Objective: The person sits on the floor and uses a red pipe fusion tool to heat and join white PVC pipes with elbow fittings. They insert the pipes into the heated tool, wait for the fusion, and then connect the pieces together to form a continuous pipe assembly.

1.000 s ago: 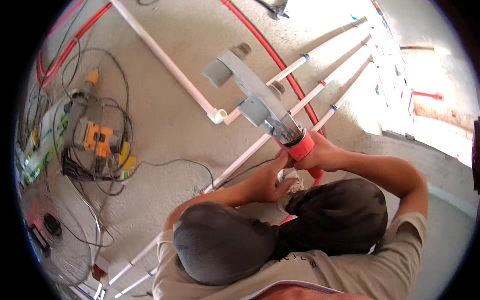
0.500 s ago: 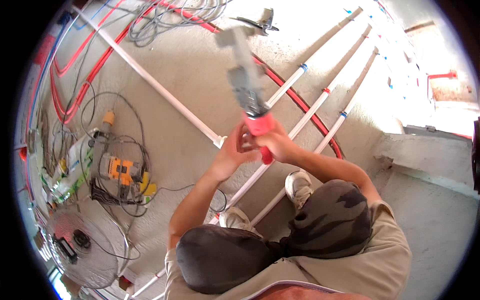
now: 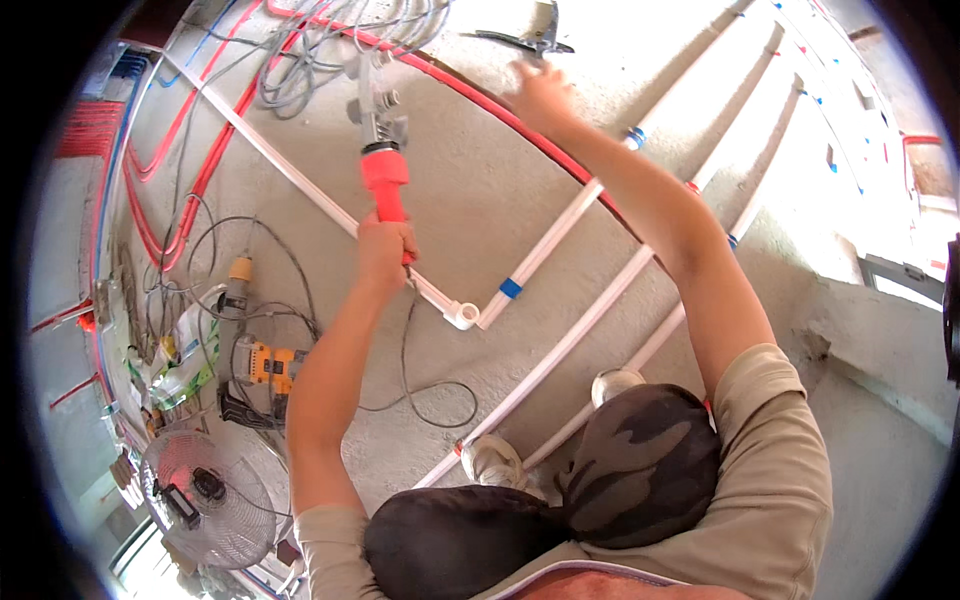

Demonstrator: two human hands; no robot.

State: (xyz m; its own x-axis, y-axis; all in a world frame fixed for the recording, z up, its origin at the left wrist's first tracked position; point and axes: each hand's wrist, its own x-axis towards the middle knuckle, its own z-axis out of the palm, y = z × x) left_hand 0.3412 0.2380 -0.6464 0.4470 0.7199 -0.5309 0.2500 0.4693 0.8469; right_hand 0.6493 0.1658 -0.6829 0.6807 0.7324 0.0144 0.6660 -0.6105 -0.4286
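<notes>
At about eleven o'clock, the person's left hand (image 3: 387, 250) is grasping a red-handled tool with a long grey metal head and round sockets (image 3: 385, 172), its fingers clenching around the handle and its head pointing towards twelve. Nearer one o'clock, the right hand (image 3: 545, 98) is hovering with a loose, released grip, just beside a black-and-grey hinged hand tool (image 3: 547, 42) lying on the bare grey concrete floor (image 3: 460, 210); blur is hiding whether they are touching. The step in hand seems to be fetching that hinged tool while the left hand is minding the red-handled one. The next move is probably calling for the right fingers to be closing around the hinged tool, with the metal head staying clear of that forearm. Close to the dial's centre, a white plastic elbow fitting (image 3: 462, 316) is sitting near the end of a blue-banded white plastic pipe (image 3: 555, 240).
</notes>
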